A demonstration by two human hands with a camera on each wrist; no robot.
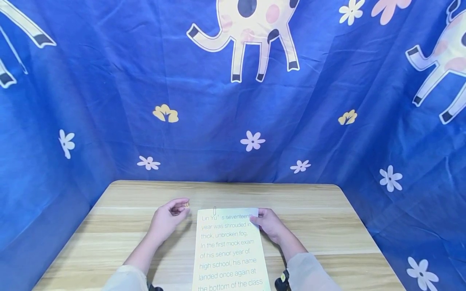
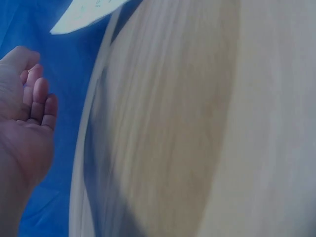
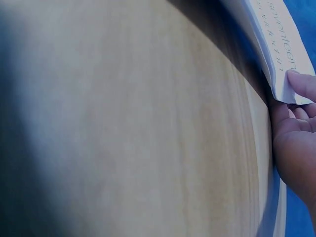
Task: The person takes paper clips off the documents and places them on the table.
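A stack of printed paper sheets (image 1: 229, 250) is held up in front of me, its large text facing me. My right hand (image 1: 271, 226) grips its upper right corner, thumb on the front and fingers behind; the right wrist view shows the thumb (image 3: 301, 85) on the stack's layered edge. A paper clip (image 1: 214, 210) sits on the top edge, left of centre. Left of the sheets and apart from them, my left hand (image 1: 167, 218) pinches a small yellowish thing (image 1: 187, 205) at its fingertips, too small to identify. The left wrist view hides that thing.
A wood-grain table (image 1: 109, 226) lies under both hands. Blue patterned cloth (image 1: 204, 133) hangs behind the table and along both sides.
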